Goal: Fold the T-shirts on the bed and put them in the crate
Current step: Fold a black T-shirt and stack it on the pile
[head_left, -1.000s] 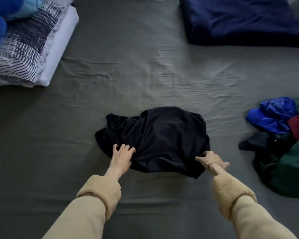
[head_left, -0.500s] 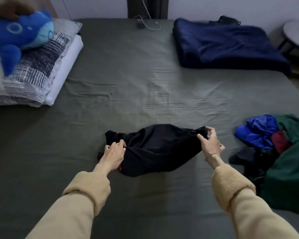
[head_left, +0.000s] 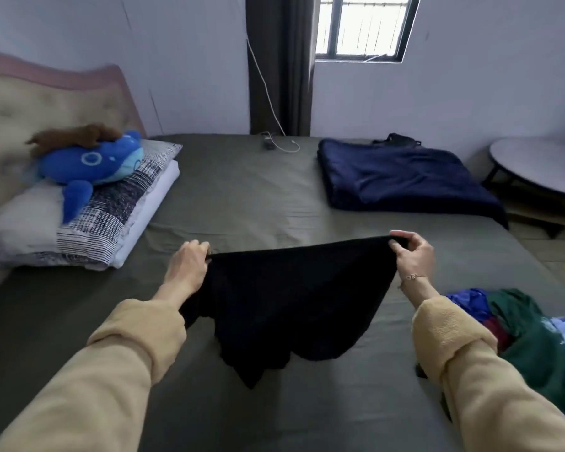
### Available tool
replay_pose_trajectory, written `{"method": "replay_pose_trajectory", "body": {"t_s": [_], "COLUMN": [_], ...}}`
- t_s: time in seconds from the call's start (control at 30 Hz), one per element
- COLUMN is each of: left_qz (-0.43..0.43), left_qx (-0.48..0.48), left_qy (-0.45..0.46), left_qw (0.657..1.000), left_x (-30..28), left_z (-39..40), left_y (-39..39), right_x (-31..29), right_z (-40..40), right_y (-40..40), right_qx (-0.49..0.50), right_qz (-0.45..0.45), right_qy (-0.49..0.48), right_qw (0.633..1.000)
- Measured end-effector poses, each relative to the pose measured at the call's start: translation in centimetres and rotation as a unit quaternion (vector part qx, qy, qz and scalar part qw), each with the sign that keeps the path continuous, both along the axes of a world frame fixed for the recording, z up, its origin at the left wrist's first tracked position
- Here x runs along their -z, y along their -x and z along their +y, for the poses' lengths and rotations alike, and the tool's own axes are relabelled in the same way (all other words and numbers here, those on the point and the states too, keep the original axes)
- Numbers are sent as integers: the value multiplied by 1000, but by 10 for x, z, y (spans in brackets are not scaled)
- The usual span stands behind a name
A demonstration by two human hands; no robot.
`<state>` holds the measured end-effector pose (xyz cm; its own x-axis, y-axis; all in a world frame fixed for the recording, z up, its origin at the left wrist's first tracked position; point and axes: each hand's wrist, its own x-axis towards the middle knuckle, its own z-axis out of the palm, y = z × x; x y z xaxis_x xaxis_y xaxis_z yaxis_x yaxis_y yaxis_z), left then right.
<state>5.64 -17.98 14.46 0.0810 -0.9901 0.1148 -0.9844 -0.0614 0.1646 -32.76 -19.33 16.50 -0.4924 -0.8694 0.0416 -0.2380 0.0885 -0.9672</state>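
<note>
Head view: I saw the left hand [head_left: 190, 262] and the right hand [head_left: 413, 252] each pinching a top corner of the black T-shirt [head_left: 291, 298] — hanging above the bed [head_left: 242, 197]. Advice: keep the edge taut — lay it flat before folding.

Pale bluish walls [head_left: 193, 60] fill the upper frame, with a dark-framed barred window [head_left: 364, 26] at top centre letting in bright daylight beside a dark curtain [head_left: 279, 63]. A padded beige headboard [head_left: 30, 102] stands at upper left, a round grey table [head_left: 542, 166] at the right edge over tiled floor [head_left: 555, 252]
</note>
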Motion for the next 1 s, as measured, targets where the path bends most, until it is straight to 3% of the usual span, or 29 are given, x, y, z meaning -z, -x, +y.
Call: {"method": "replay_pose_trajectory", "body": {"t_s": [0.1, 0.2, 0.33, 0.43, 0.67, 0.83, 1.0], "left_qz": [21, 96, 146, 178, 171, 157, 143], "left_qx": [-41, -54, -52, -73, -75, -76, -98], "left_qy": [102, 198, 269, 202, -25, -26, -34], "left_qw": [994, 974, 951, 960, 982, 984, 984], "left_x": [-45, -85, -120, -118, -82, -78, -72], "left_z": [-10, -17, -22, -21, -11, -26, -63], "left_y": [5, 15, 20, 13, 8, 16, 18], "right_x": [-30, -67, -99, -94, -30, -17, -17], "right_z": [-10, -13, -12, -14, -12, -23, -57], "right_y": [2, 1, 0, -1, -3, -12, -19], "right_qx": [30, 69, 97, 71, 1, 2, 4], "right_qz": [12, 23, -83, -144, 14, 130, 119], "right_qy": [44, 97, 165, 112, -127, -159, -157], "right_qw": [999, 993, 978, 981, 992, 979, 980]}}
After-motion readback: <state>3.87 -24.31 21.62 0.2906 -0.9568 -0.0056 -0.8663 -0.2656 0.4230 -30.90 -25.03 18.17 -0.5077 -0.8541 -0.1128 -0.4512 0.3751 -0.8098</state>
